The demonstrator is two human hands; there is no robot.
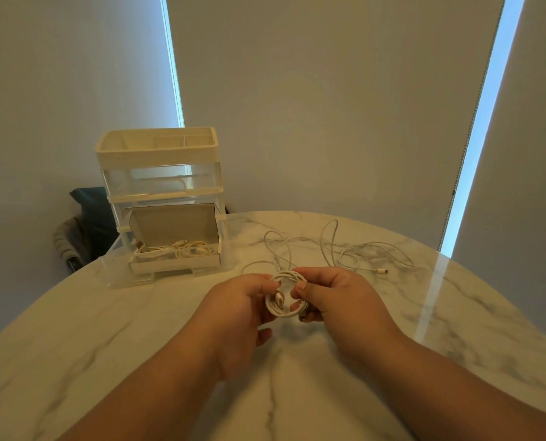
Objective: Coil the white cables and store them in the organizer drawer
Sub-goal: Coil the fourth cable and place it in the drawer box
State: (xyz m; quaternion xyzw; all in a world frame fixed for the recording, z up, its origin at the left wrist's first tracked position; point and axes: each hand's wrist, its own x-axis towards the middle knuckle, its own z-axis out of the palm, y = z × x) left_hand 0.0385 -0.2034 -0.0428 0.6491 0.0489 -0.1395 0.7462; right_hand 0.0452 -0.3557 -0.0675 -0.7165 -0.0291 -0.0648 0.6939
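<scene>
A small coil of white cable sits between my two hands above the marble table. My left hand pinches the coil's left side. My right hand grips its right side with thumb and fingers curled round the loops. The uncoiled length of white cable trails away across the table, its plug end lying to the right. The organizer stands at the back left. Its bottom drawer is pulled open and holds a bundle of white cables.
The organizer has a cream tray top and a clear upper drawer. A chair with dark cloth stands behind the table's left edge. Window blinds fill the background.
</scene>
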